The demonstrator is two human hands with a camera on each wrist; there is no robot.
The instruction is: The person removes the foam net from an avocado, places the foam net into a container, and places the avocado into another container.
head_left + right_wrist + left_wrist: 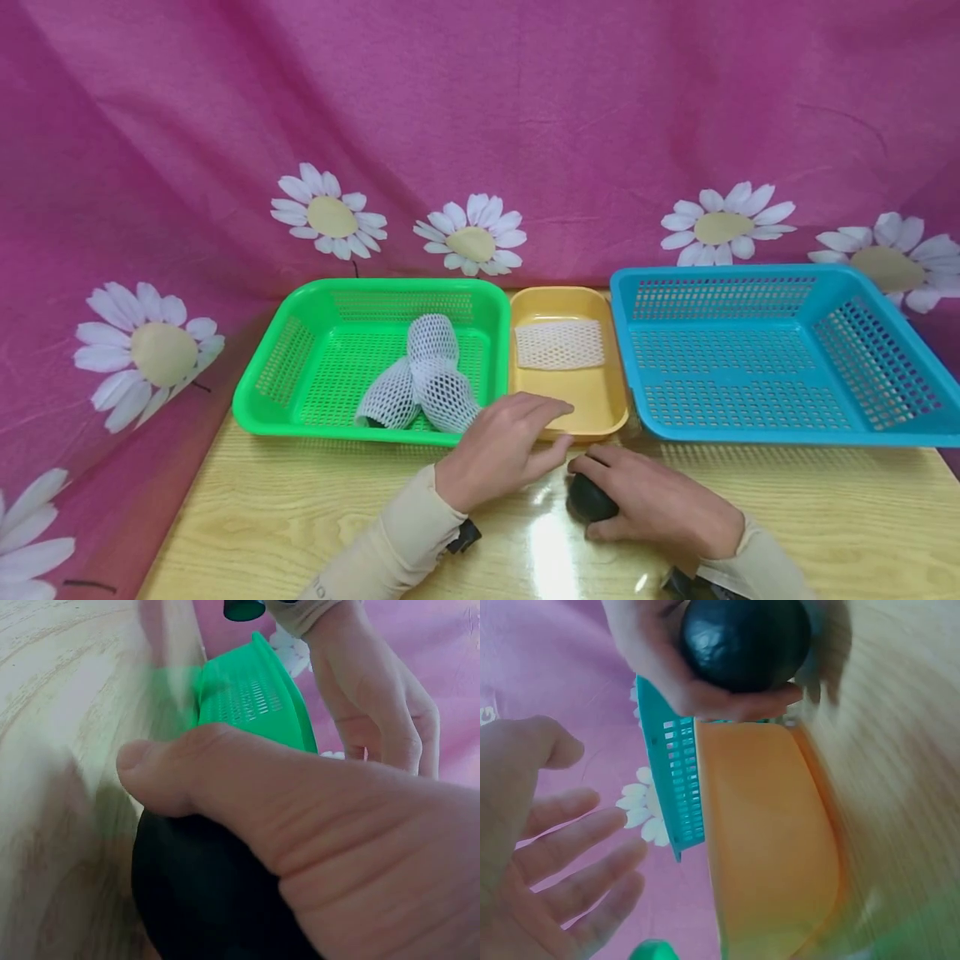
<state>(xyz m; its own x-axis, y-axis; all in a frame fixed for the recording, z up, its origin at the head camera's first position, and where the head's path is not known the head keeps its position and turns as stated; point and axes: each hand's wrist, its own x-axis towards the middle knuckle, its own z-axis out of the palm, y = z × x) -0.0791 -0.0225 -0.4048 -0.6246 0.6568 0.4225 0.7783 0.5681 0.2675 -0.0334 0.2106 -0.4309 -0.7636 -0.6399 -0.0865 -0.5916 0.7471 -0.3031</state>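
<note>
My right hand (663,500) grips a dark, nearly black avocado (591,500) low over the table, in front of the yellow tray (558,408). In the left wrist view the avocado (742,641) shows a glossy, slightly bumpy skin, with fingers wrapped beneath it. The thumb (176,776) lies across its side in the right wrist view. Fingers spread and holding nothing, my left hand (506,450) hovers by the tray's near left corner. A flat white foam net sleeve (558,345) lies inside that tray.
To the left, a green basket (300,429) contains several netted pieces (442,392) piled at its right side. A larger blue basket (765,435) stands right of the tray. Behind all three hangs a pink flowered cloth (585,125).
</note>
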